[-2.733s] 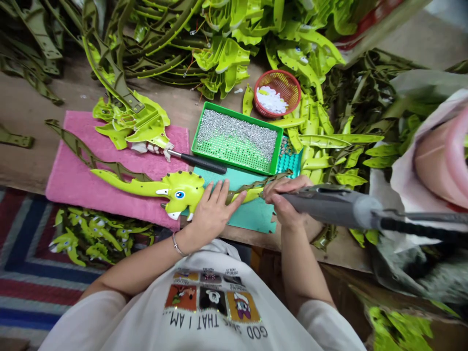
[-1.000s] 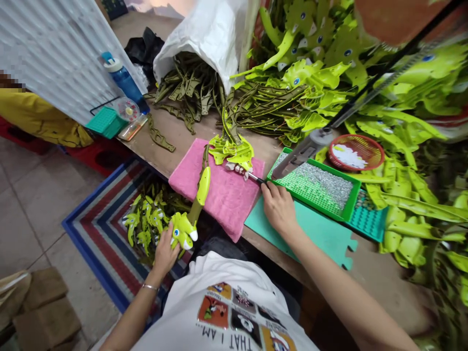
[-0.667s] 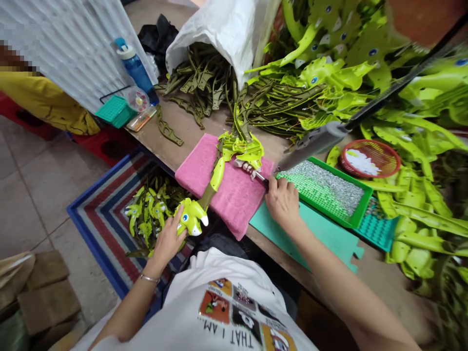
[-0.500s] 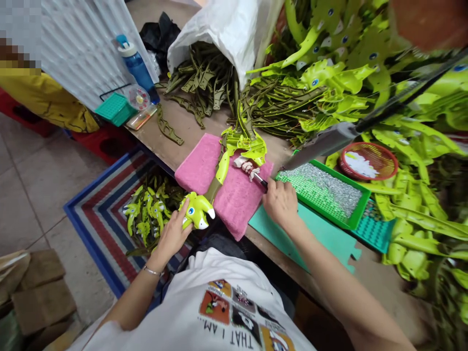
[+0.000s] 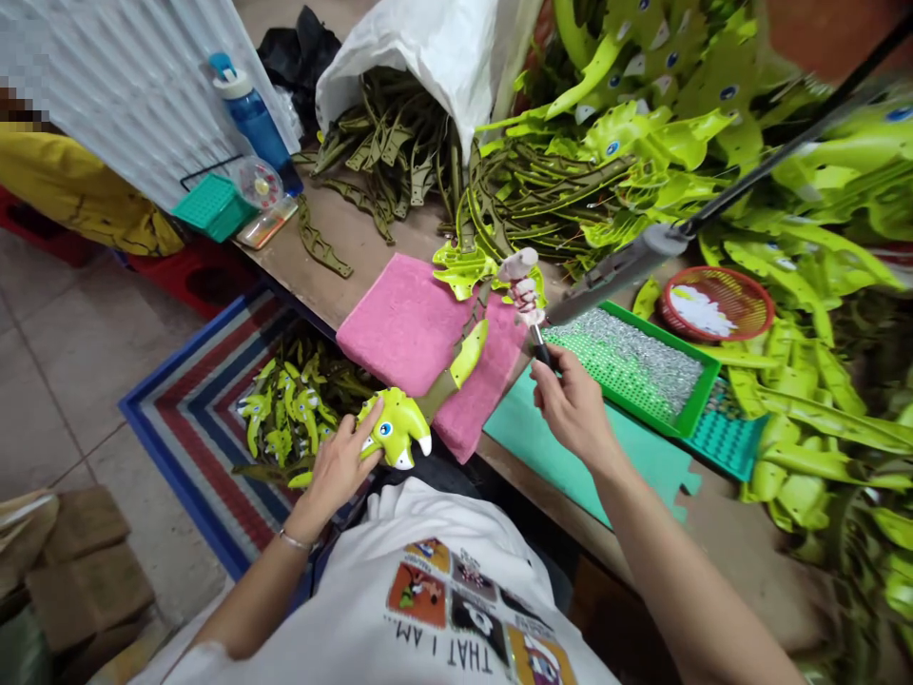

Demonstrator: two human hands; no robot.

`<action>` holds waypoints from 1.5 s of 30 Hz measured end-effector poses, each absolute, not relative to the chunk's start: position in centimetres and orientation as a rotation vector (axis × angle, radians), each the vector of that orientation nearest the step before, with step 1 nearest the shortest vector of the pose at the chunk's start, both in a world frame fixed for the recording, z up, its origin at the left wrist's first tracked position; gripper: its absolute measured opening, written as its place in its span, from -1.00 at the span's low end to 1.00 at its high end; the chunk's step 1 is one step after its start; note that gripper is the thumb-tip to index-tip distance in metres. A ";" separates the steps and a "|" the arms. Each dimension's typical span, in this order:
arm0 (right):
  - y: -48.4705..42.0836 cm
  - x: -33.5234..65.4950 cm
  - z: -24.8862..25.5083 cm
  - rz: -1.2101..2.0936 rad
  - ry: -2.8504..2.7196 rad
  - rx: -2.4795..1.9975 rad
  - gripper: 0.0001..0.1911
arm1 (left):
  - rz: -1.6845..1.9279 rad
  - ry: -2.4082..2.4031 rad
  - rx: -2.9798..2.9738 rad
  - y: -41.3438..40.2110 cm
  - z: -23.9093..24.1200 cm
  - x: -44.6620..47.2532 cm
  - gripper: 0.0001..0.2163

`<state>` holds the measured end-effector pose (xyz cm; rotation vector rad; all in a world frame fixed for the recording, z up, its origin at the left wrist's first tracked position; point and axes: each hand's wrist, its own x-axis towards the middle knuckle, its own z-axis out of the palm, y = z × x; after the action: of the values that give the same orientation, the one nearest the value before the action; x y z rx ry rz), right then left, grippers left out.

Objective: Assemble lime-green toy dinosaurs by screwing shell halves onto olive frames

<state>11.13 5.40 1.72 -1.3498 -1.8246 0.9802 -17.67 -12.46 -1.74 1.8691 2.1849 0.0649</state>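
My left hand grips a lime-green plastic toy dinosaur head with a blue eye and white horn tips. From the head a long olive and green body piece slants up across a folded pink towel on the table. In my right hand is the black handle of a hammer, its pale head raised over the towel's far right edge and wrapped lumpily below. Behind it lie more lime-green parts, partly hidden by the hammer.
A green tray of small silvery pieces and a red basket of white pieces stand at right. Olive strips spill from a white sack. Finished-looking toys fill a striped bin below left. A grey bar slants over the table.
My right hand has lifted the hammer up and tilted its head upward. The toy in my left hand has shifted right and swung its long body to the right across the towel.
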 end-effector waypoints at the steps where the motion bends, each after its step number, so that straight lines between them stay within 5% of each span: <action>1: 4.6 11.3 2.3 0.975 -1.843 -1.346 -0.55 | 0.032 2.194 1.869 -12.4 -2.1 -17.4 -0.33; 8: -1.6 12.3 4.4 0.808 -2.300 -1.070 -0.50 | -0.041 2.201 1.594 -12.5 -2.5 -15.0 -0.25; 16: -3.3 11.6 4.8 0.823 -2.717 -1.035 -0.49 | 0.301 1.933 1.475 -12.6 -3.7 -15.4 -0.21; 21: -4.0 11.7 6.9 0.638 -2.625 -0.942 -0.42 | 0.186 2.028 1.462 -12.6 -3.6 -15.0 -0.22; 26: -3.9 11.4 3.8 0.637 -2.822 -1.151 -0.47 | 0.021 2.154 1.494 -12.8 -3.1 -13.9 -0.23; 34: -3.7 12.6 5.7 0.578 -2.408 -1.075 -0.40 | -0.140 2.237 1.566 -13.4 -1.8 -14.7 -0.26; 45: -3.2 13.1 2.2 0.491 -2.291 -1.291 -0.45 | -0.378 2.302 1.538 -13.9 0.4 -15.1 -0.28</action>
<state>13.08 -3.20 2.17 -1.2915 -2.2907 0.4912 -15.07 -13.85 0.45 1.5377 2.3018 -0.3777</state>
